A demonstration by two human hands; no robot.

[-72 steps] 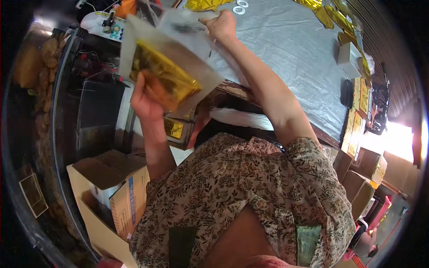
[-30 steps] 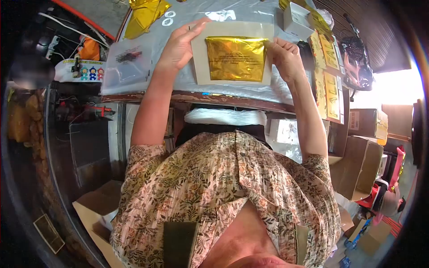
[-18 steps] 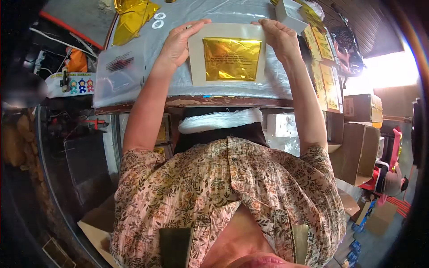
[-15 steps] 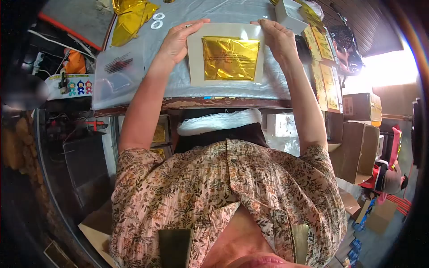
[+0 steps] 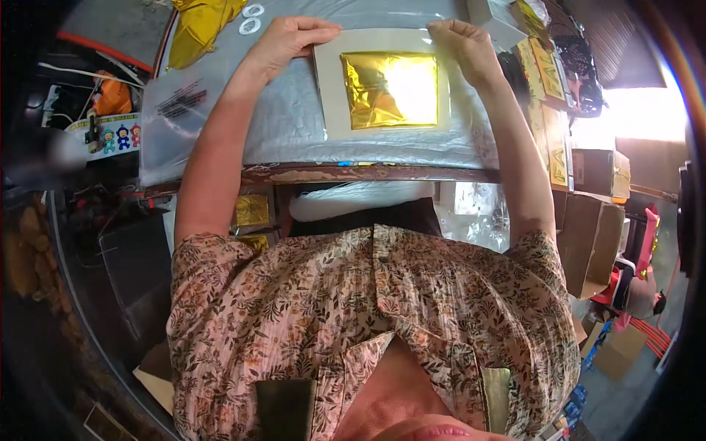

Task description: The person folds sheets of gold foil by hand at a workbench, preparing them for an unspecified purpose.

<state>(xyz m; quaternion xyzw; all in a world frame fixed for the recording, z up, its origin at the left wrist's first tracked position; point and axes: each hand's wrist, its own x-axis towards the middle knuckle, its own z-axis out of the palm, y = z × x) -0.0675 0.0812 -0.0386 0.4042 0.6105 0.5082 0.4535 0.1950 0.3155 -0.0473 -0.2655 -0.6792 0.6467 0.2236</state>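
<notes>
A pale flat rectangular sheet (image 5: 332,88) lies over the plastic-covered table, with a shiny gold foil piece (image 5: 368,95) in its middle; glare whitens the foil's right half. My left hand (image 5: 288,45) pinches the sheet's upper left corner between thumb and fingers. At the upper right corner, my right hand (image 5: 465,48) has its fingers closed on the sheet's edge. Between the two hands the sheet's top edge runs nearly straight.
Gold foil (image 5: 198,33) and two white rings (image 5: 251,20) lie at the upper left. A clear plastic bag (image 5: 173,136) covers the table's left side. Printed yellow boxes (image 5: 548,110) line the right edge, with cardboard boxes (image 5: 592,239) beyond.
The sheet and foil have shifted slightly right and up in view. My hands have moved a little farther apart, and bright glare now covers the foil's right half.
</notes>
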